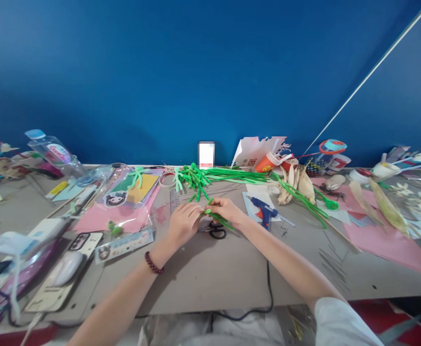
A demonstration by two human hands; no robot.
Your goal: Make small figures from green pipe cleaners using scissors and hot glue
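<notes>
My left hand (186,222) and my right hand (226,210) meet over the middle of the table, fingers pinched together on green pipe cleaners (222,219). One end sticks up between the fingertips, and several stems run out below my right palm. Black-handled scissors (217,231) lie on the table just under my hands, their blades partly covered. Behind them rests a pile of bent green pipe cleaners (194,178), with long straight green stems (239,175) stretching to the right. A bead bracelet (154,263) circles my left wrist.
A blue glue gun (264,210) lies right of my hands, its cord (269,283) running to the front edge. Pink paper (113,216), a phone (78,245) with a white mouse (67,268), and a plastic bottle (57,156) are on the left. Dried corn husks (296,185) lie on the right.
</notes>
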